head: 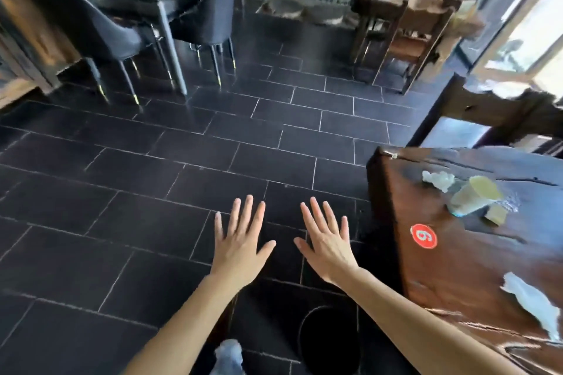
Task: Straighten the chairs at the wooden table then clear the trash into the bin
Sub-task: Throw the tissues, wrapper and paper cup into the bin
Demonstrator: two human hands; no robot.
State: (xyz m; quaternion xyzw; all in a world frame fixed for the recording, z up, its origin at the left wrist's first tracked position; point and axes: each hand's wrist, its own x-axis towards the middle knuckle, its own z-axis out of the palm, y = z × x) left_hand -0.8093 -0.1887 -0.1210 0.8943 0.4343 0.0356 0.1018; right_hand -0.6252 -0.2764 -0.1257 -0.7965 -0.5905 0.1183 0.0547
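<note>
Presently, both arms are stretched forward over the dark tiled floor [152, 179], palms down. The left hand [240, 240] and right hand [327, 240] are held flat, side by side, fingers spread, nothing gripped. To the right, the wooden table [451, 271] is seen, with a tipped plastic cup [473, 196], crumpled tissue [438, 178] and torn paper [533, 303] lying on it. A round bin [329, 341] stands below, between the forearms.

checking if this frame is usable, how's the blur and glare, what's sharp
Head view: both open hands, left hand and right hand, and the dark floor tiles are fairly sharp; the far chairs and the plastic cup on the wooden table are smeared; daylight blows out the window; wide-angle bending at edges.
</note>
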